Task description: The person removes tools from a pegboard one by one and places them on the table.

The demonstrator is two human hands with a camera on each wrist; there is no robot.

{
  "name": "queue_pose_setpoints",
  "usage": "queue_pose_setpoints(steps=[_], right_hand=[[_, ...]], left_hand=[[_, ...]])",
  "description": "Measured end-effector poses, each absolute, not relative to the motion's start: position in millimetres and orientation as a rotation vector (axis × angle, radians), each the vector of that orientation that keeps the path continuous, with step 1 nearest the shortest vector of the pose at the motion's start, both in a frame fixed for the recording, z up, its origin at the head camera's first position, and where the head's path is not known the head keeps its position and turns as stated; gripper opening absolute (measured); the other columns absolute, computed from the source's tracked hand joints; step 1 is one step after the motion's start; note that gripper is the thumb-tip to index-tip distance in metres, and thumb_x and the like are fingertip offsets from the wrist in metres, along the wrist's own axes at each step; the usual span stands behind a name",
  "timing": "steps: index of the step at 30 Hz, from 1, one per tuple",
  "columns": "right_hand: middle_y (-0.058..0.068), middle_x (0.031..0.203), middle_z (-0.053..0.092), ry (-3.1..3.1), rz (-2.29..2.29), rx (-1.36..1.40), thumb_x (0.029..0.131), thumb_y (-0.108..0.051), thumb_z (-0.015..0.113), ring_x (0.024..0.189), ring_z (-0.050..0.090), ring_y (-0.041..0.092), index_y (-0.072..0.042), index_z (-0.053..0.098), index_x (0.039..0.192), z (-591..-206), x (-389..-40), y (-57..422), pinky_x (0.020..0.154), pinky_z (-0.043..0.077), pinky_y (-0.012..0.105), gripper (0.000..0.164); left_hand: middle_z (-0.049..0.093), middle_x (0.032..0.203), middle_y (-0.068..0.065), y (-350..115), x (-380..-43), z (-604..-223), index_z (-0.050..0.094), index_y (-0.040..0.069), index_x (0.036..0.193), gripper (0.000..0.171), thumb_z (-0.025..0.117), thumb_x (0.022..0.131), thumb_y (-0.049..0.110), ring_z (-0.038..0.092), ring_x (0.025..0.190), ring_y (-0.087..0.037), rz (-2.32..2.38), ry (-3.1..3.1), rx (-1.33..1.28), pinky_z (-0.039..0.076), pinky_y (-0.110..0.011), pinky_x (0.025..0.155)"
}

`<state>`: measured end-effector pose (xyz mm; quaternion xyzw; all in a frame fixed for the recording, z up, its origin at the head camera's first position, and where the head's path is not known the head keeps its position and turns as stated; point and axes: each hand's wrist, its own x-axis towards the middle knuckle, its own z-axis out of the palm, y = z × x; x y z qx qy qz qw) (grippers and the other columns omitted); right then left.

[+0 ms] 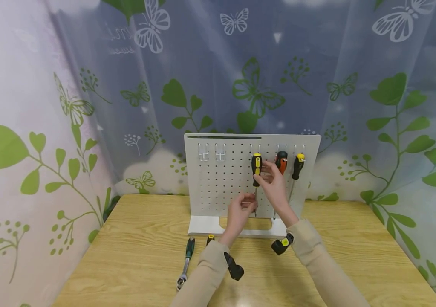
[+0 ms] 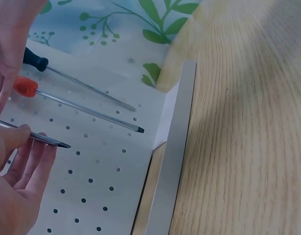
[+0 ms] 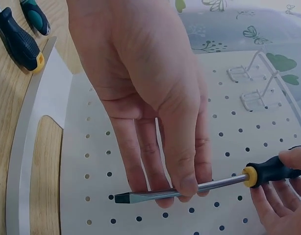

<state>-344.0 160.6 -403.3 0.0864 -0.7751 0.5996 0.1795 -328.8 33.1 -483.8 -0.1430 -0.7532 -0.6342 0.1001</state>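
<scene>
A flathead screwdriver with a black and yellow handle (image 1: 256,164) is upright in front of the white pegboard (image 1: 212,183), tip down, its top overlapping a hook in the head view. My right hand (image 1: 274,187) holds its handle, thumb on one side and fingers on the other. Lower down, my left hand (image 1: 239,212) pinches the metal shaft (image 3: 216,185) near the flat tip between thumb and fingers. Just right of the handle, a red and black screwdriver (image 1: 281,158) hangs on the board, partly behind my right hand. Beyond it hangs a black screwdriver with a yellow end (image 1: 298,167).
Two clear double hooks (image 1: 203,153) hold nothing at the board's upper left. On the wooden table (image 1: 145,238) lie a green-handled ratchet wrench (image 1: 189,249) and a tool with a black and yellow handle (image 1: 210,238), partly hidden by my left sleeve. A patterned curtain (image 1: 210,76) stands behind.
</scene>
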Motion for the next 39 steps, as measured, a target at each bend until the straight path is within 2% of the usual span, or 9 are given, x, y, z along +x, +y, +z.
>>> queue_pose_setpoints(steps=[5, 7, 10, 13, 16, 24, 29, 34, 39], right_hand=[[0.021, 0.132, 0.06, -2.18, 1.72, 0.258, 0.096, -0.01, 0.07, 0.107, 0.063, 0.035, -0.004, 0.05, 0.143, -401.7, -336.9, 163.4, 0.088, 0.052, 0.022, 0.051], [0.02, 0.132, 0.06, -2.177, 1.73, 0.262, 0.096, -0.011, 0.071, 0.103, 0.064, 0.029, -0.004, 0.05, 0.142, -400.3, -334.4, 164.4, 0.084, 0.051, 0.017, 0.051], [0.02, 0.132, 0.06, -2.185, 1.74, 0.262, 0.097, -0.014, 0.07, 0.103, 0.063, 0.028, -0.004, 0.05, 0.143, -397.1, -330.5, 165.0, 0.082, 0.05, 0.014, 0.051], [0.021, 0.132, 0.06, -2.196, 1.726, 0.258, 0.097, -0.016, 0.07, 0.106, 0.064, 0.032, -0.004, 0.05, 0.144, -394.9, -327.2, 165.2, 0.081, 0.05, 0.013, 0.052], [0.021, 0.132, 0.06, -2.194, 1.713, 0.254, 0.097, -0.015, 0.07, 0.106, 0.064, 0.034, -0.004, 0.05, 0.144, -393.7, -323.2, 165.0, 0.081, 0.05, 0.013, 0.052], [0.018, 0.131, 0.061, -2.181, 1.743, 0.261, 0.096, -0.015, 0.071, 0.095, 0.063, 0.014, -0.007, 0.05, 0.144, -390.9, -310.4, 164.0, 0.081, 0.052, 0.016, 0.052], [0.018, 0.131, 0.061, -2.185, 1.773, 0.263, 0.097, -0.016, 0.07, 0.094, 0.062, 0.008, -0.006, 0.05, 0.143, -390.7, -303.2, 163.5, 0.082, 0.051, 0.017, 0.051], [0.018, 0.133, 0.06, -2.216, 1.778, 0.254, 0.098, -0.019, 0.07, 0.097, 0.063, 0.009, -0.006, 0.05, 0.144, -394.1, -297.9, 162.7, 0.083, 0.051, 0.017, 0.053], [0.018, 0.134, 0.06, -2.237, 1.808, 0.243, 0.097, -0.019, 0.07, 0.098, 0.064, 0.01, -0.006, 0.049, 0.144, -401.2, -292.0, 159.3, 0.083, 0.051, 0.017, 0.053]], left_hand=[[0.071, 0.108, -0.012, 32.4, -317.5, -479.6, 0.068, 0.002, 0.114, 0.018, 0.069, 0.096, 0.006, 0.072, 0.093, -0.02, -1.976, -2.209, -0.431, 0.061, -0.024, 0.078], [0.07, 0.109, -0.015, 32.4, -310.0, -473.0, 0.067, -0.001, 0.115, 0.019, 0.068, 0.096, 0.004, 0.072, 0.094, -0.026, -2.031, -2.185, -0.44, 0.062, -0.03, 0.08], [0.069, 0.11, -0.022, 32.9, -304.5, -469.1, 0.065, -0.005, 0.116, 0.021, 0.066, 0.096, 0.0, 0.071, 0.096, -0.036, -2.083, -2.15, -0.47, 0.063, -0.039, 0.081], [0.068, 0.111, -0.023, 32.9, -300.6, -466.6, 0.065, -0.006, 0.116, 0.021, 0.066, 0.096, -0.001, 0.071, 0.097, -0.037, -2.117, -2.143, -0.478, 0.063, -0.037, 0.081], [0.069, 0.11, -0.018, 31.6, -299.5, -469.5, 0.066, -0.003, 0.116, 0.021, 0.068, 0.095, 0.002, 0.072, 0.095, -0.03, -2.149, -2.131, -0.492, 0.062, -0.028, 0.078], [0.069, 0.108, -0.014, 29.1, -288.5, -466.2, 0.066, -0.002, 0.115, 0.02, 0.069, 0.096, 0.004, 0.072, 0.092, -0.022, -2.184, -2.133, -0.483, 0.062, -0.027, 0.078], [0.069, 0.109, -0.015, 27.9, -282.0, -468.2, 0.066, -0.003, 0.116, 0.022, 0.069, 0.096, 0.004, 0.071, 0.094, -0.026, -2.195, -2.113, -0.487, 0.062, -0.026, 0.078], [0.068, 0.11, -0.018, 23.2, -272.7, -470.4, 0.066, -0.004, 0.115, 0.021, 0.068, 0.096, 0.004, 0.072, 0.095, -0.031, -2.226, -2.095, -0.511, 0.062, -0.027, 0.078], [0.069, 0.109, -0.017, 17.8, -260.6, -474.2, 0.066, -0.003, 0.116, 0.021, 0.068, 0.096, 0.004, 0.072, 0.094, -0.026, -2.251, -2.1, -0.478, 0.063, -0.028, 0.078]])
